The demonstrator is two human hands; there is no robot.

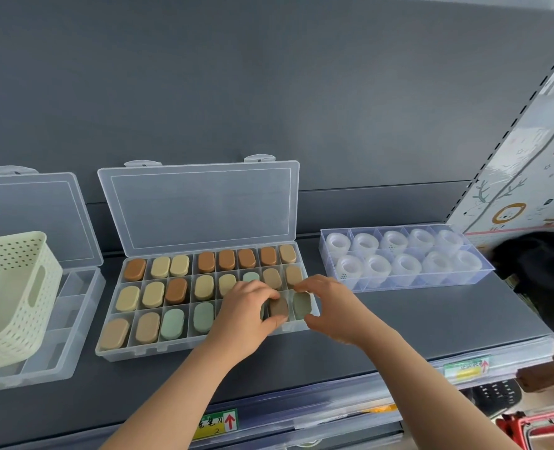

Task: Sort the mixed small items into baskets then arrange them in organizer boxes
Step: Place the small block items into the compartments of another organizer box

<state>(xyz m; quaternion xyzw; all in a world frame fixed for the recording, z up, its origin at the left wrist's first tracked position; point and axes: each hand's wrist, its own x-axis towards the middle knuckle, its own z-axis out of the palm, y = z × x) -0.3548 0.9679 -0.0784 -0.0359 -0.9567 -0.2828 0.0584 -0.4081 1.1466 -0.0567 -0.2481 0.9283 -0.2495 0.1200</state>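
My left hand (246, 311) pinches a brown oval piece (278, 307); my right hand (330, 306) pinches a green oval piece (302, 306). Both pieces sit between my hands, at the corner of the open organizer box (171, 347). Cream basket (15, 306) well left of my left hand; tape-roll tray (431, 279) beyond my right, on the shelf (399, 326).

Our left hand (246, 315) pinches a brown oval piece (279, 307) and our right hand (330, 308) pinches a green oval piece (302, 305), both at the near right corner of the open organizer box (132, 351) on the shelf (431, 323). A cream basket (12, 287) sits to the left.
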